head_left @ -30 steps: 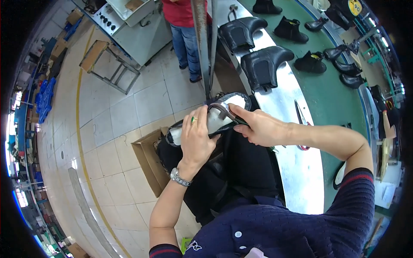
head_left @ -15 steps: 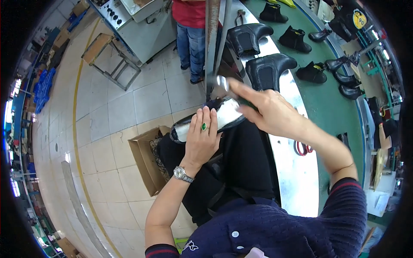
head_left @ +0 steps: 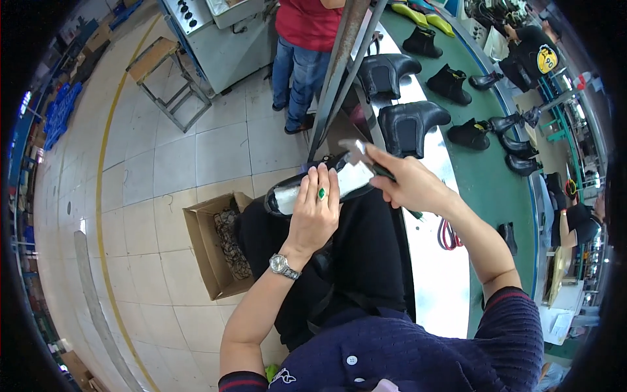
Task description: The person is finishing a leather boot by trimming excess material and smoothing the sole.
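Note:
A black boot (head_left: 277,204) lies sole up across my lap, with a white layer (head_left: 354,179) over its bottom. My left hand (head_left: 315,210) grips the boot, its fingers laid together across the white layer. In my right hand (head_left: 411,181) are pincers (head_left: 356,151) with a metal head and dark green grips, and the fingers are closed around them. The metal head is over one end of the boot, close to its edge; whether it touches cannot be made out.
Right of me, a metal bench (head_left: 437,287) carries red-handled scissors (head_left: 448,235) and two black boots (head_left: 413,127). Beyond runs a green conveyor (head_left: 450,108) with several boots. A cardboard box (head_left: 206,255) stands on the floor at left. Metal posts (head_left: 339,72) rise ahead, near a person in red (head_left: 307,26).
The pincers have lowered toward the boot and are less blurred, and my right hand has come down slightly. My left hand stays on the boot. The whole view has shifted a little.

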A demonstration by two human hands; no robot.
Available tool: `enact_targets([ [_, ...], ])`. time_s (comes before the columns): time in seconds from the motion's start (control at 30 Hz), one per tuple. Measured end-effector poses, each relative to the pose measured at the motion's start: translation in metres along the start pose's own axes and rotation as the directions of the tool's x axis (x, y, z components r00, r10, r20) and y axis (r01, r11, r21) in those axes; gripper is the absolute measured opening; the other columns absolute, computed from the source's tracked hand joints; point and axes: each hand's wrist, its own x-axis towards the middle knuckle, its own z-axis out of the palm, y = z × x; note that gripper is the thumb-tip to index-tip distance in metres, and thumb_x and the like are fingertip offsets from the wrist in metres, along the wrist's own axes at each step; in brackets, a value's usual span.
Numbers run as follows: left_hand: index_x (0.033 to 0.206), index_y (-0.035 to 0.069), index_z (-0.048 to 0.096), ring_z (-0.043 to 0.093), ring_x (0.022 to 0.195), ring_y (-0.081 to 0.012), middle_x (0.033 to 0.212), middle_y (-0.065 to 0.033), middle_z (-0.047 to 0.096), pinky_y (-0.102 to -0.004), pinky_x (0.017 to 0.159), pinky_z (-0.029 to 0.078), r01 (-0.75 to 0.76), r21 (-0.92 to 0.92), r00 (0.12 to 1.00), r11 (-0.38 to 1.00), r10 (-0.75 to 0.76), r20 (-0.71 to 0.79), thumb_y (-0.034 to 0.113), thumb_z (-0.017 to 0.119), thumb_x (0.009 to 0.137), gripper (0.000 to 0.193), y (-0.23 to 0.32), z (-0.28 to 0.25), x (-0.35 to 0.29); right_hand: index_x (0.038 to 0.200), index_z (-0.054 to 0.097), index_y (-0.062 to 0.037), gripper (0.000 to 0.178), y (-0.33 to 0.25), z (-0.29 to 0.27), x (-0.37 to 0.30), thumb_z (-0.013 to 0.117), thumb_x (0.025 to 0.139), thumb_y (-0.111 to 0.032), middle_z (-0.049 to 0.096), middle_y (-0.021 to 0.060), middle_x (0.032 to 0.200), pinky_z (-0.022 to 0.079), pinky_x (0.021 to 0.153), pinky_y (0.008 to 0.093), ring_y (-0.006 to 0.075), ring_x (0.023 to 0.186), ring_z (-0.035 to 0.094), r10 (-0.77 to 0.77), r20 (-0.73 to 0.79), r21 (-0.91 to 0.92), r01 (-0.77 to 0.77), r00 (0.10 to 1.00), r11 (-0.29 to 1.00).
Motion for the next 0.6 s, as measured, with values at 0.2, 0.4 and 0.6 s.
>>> enact_targets([
  [0.2,0.129,-0.011,0.05,0.051,0.121,-0.0385,0.13,-0.0255,0.052,-0.0432,0.104,0.04,-0.009,0.006,1.0,1.0,0.008,0.001,0.016,0.071,0.074,0.064,0.006,0.0,0.001,0.147,0.032,-0.0086,0.057,0.018,0.015,0.0,0.055,0.095,-0.012,0.062,0.0077,0.063,0.052,0.057,0.0299,0.0167,0.052,0.062,0.07,-0.004,-0.087,-0.07,0.998,0.994],
  [0.4,0.126,-0.012,0.051,0.05,0.124,-0.0382,0.12,-0.0233,0.057,-0.0441,0.106,0.039,0.007,0.07,1.0,0.998,-0.007,-0.004,0.018,0.072,0.074,0.064,0.009,0.002,0.003,0.146,0.03,-0.0081,0.062,-0.001,0.019,-0.001,0.057,0.091,-0.013,0.064,0.0214,0.067,0.051,0.061,0.0484,0.0413,0.063,0.065,-0.088,-0.113,-0.141,0.072,0.99,0.987],
  [0.6,0.113,-0.009,0.058,0.055,0.116,-0.0422,0.111,-0.0237,0.059,-0.0448,0.103,0.042,-0.006,0.104,0.998,0.995,0.012,-0.056,0.009,0.055,0.084,0.034,0.005,0.003,0.003,0.146,0.03,-0.0086,0.062,-0.025,0.01,0.002,0.057,0.09,-0.013,0.062,0.0253,0.066,0.049,0.058,0.0504,0.0432,0.063,0.064,-0.194,-0.011,-0.328,0.179,0.981,0.927],
])
